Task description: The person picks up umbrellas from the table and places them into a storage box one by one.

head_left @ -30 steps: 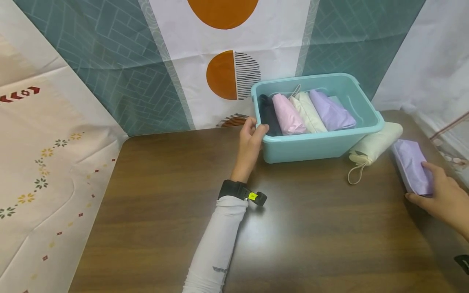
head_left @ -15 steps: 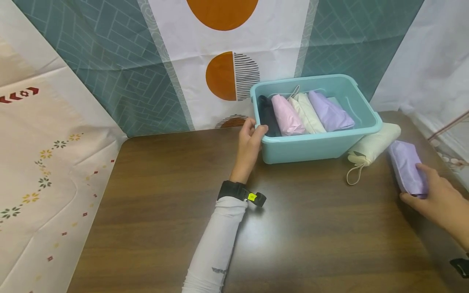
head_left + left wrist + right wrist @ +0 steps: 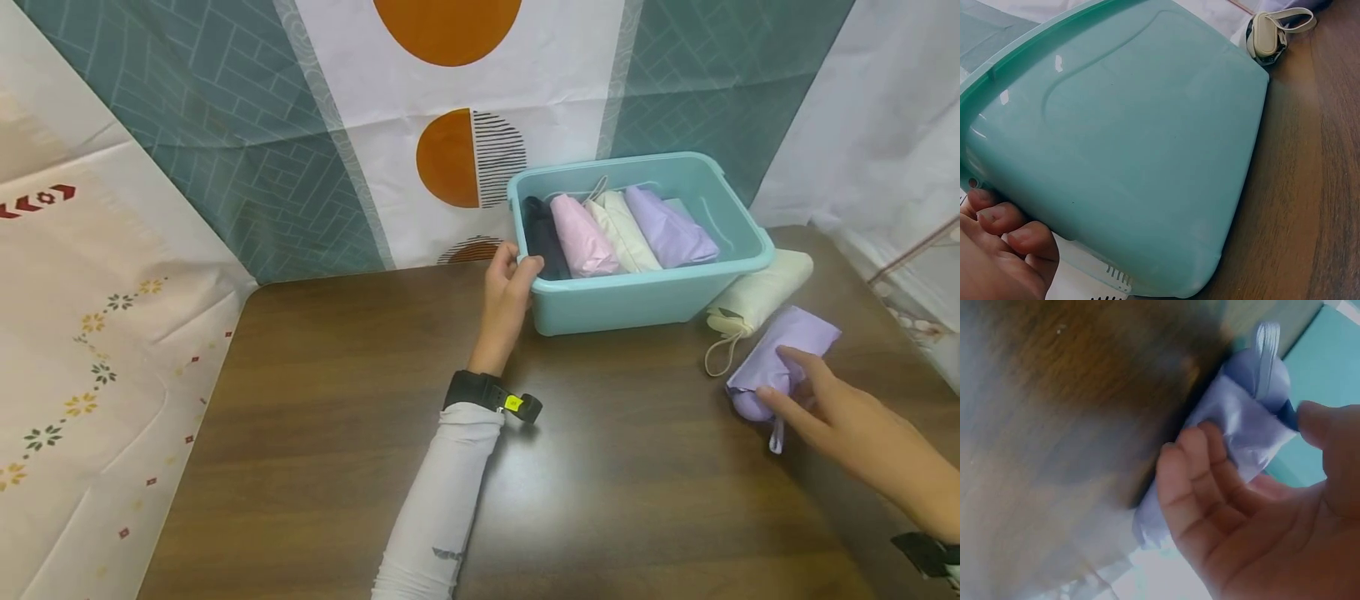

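Observation:
My left hand (image 3: 506, 300) grips the front left corner of a light blue plastic bin (image 3: 622, 306), thumb over the rim and fingers outside. In the left wrist view the fingertips curl under the rim of the bin (image 3: 1147, 137). Off the bin's right front, my right hand (image 3: 840, 412) holds a folding umbrella in a purple sleeve (image 3: 810, 329) between thumb and fingers. The umbrella lies slanted, its handle end and wrist strap pointing toward me. A cream sleeved umbrella (image 3: 768, 287) with a cord loop lies between it and the bin.
Inside the bin lie a black bundle (image 3: 544, 242), a pink one (image 3: 585, 237), a cream one (image 3: 628, 233) and a purple one (image 3: 671, 233), side by side. The brown wooden table (image 3: 360, 400) is backed by patterned cloth (image 3: 300, 167).
My right hand has moved left with the purple umbrella, turning it so the strap end now points toward me and left. The left hand has stayed on the bin's corner.

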Tool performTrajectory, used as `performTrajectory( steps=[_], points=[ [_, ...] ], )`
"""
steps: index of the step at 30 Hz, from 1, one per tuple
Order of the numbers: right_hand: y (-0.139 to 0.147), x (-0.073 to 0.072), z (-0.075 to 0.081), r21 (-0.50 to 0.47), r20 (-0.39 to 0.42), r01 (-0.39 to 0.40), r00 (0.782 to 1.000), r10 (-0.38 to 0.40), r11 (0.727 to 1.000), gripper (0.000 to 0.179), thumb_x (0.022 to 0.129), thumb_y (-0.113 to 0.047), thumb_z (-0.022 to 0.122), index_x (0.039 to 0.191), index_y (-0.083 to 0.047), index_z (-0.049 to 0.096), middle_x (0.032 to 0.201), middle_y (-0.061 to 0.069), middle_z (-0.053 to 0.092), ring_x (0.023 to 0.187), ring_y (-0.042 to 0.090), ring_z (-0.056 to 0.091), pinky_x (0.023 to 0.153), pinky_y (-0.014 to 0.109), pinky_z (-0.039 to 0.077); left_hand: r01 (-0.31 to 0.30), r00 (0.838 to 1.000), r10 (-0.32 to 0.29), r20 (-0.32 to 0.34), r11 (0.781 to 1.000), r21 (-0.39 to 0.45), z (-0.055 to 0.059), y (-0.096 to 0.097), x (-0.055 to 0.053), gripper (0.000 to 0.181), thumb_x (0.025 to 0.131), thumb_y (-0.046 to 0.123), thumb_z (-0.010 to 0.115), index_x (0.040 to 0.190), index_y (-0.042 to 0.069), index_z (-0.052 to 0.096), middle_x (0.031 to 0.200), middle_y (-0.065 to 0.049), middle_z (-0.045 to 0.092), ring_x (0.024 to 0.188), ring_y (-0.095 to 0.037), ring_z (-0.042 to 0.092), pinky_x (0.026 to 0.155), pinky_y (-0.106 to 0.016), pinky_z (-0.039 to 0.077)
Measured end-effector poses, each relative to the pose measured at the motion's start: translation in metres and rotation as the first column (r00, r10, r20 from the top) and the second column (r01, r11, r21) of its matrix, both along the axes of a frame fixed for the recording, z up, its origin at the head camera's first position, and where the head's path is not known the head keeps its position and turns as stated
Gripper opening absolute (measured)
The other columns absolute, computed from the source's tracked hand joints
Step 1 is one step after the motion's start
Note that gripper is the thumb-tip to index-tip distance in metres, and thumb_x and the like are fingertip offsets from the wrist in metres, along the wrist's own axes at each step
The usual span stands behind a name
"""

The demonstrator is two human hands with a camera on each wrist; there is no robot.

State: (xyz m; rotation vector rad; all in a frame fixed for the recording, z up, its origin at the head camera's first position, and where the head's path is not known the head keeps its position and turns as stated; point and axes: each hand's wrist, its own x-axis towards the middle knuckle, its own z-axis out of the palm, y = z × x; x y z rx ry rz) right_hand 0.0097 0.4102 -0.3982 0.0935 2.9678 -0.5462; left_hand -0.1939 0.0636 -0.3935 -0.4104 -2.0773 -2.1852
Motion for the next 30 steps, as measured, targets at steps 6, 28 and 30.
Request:
performTrajectory(
  steps=[6, 28, 30],
  points=[
    [0.003, -0.005, -0.001, -0.044, -0.078, -0.042, 0.996, 0.038, 0.998, 0.051, 0.104, -0.037, 0.042, 0.146, -0.009, 0.033, 0.115, 0.033, 0.057, 0.098, 0.056, 0.055, 0.066, 0.062, 0.041, 0.003, 1.000, -0.003, 0.021, 1.000, -0.015, -0.002, 0.001, 0.000, 0.024, 0.087, 0.035, 0.053, 0.097, 0.013, 0.048, 0.076, -0.008, 0.045, 0.071, -0.031, 0.046, 0.056, -0.029, 0.037],
    [0.021, -0.028, -0.022, 0.211, -0.434, -0.297, 0.825, 0.361, 0.931, 0.085, 0.051, -0.005, 0.077, 0.132, -0.018, 0.054, 0.135, 0.020, 0.040, 0.118, 0.052, 0.036, 0.074, 0.069, 0.031, 0.009, 1.000, -0.009, 0.021, 1.000, -0.016, 0.001, -0.001, 0.000, 0.024, 0.088, 0.034, 0.052, 0.098, 0.013, 0.047, 0.077, -0.009, 0.044, 0.071, -0.034, 0.045, 0.056, -0.028, 0.037],
    [0.020, -0.031, -0.021, 0.233, -0.431, -0.315, 0.815, 0.388, 0.920, 0.084, 0.051, -0.005, 0.077, 0.131, -0.018, 0.055, 0.135, 0.017, 0.042, 0.117, 0.050, 0.037, 0.070, 0.068, 0.034, 0.008, 1.000, -0.007, 0.017, 1.000, -0.014, 0.001, -0.002, 0.000, 0.024, 0.088, 0.034, 0.052, 0.098, 0.013, 0.047, 0.077, -0.009, 0.044, 0.070, -0.033, 0.045, 0.056, -0.027, 0.037]
  ],
)
